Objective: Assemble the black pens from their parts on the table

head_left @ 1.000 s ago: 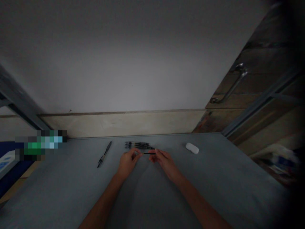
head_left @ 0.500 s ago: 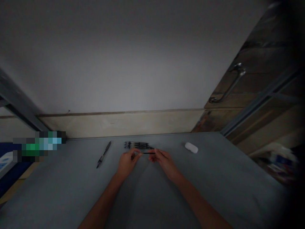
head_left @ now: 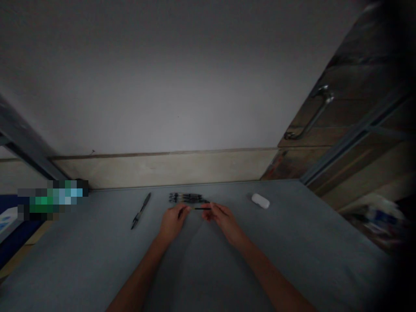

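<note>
A thin dark pen refill [head_left: 202, 209] runs level between my two hands, just above the table. My right hand [head_left: 224, 219] is closed in a pinch on its right end. My left hand [head_left: 172, 220] pinches at the other end, where a small yellowish tip shows beside the thumb. A dark spot under the left fingers is too unclear to name. Right behind the hands, several black pens [head_left: 185, 197] lie side by side in a row, partly covered by the fingers. Apart from them, a single black pen [head_left: 141, 211] lies slanted to the left.
A white oval case [head_left: 260, 200] sits on the grey table [head_left: 292, 242] to the right. Behind the table rises a pale wall [head_left: 175, 95]. A wooden door with a metal handle [head_left: 313, 117] stands at the right. Blurred-out items [head_left: 53, 198] are at the far left.
My left thumb and fingers have drawn closer together, and the yellowish tip at the left end of the refill now shows. My right hand has hardly moved.
</note>
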`<state>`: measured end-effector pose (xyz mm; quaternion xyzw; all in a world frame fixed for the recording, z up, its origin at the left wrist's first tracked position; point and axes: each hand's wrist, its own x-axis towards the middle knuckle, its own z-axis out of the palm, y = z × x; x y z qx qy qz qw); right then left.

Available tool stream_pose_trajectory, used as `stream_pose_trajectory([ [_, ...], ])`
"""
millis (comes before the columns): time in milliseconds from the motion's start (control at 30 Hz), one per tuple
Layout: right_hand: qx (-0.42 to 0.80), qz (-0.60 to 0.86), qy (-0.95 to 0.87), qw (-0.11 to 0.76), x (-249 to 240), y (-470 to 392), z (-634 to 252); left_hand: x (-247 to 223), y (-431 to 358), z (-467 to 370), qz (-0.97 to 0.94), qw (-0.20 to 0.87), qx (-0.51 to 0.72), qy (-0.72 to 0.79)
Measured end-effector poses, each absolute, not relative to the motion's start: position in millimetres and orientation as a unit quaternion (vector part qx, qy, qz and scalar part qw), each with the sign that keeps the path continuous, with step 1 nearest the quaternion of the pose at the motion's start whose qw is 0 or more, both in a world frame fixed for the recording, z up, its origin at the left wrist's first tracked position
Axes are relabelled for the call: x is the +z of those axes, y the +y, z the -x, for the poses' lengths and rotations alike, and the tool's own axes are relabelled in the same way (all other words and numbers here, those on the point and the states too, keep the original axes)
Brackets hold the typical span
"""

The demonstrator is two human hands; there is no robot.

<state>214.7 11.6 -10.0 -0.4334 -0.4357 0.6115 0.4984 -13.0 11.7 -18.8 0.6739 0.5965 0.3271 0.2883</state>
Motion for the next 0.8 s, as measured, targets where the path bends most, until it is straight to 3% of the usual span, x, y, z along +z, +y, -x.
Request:
stream_pose_trajectory([
  [800,0.614,0.427,-0.426,0.509,-9.7,10.4,-214.1,-18.1,11.0,14.5,-0.667,0.317,0.367,0.566],
])
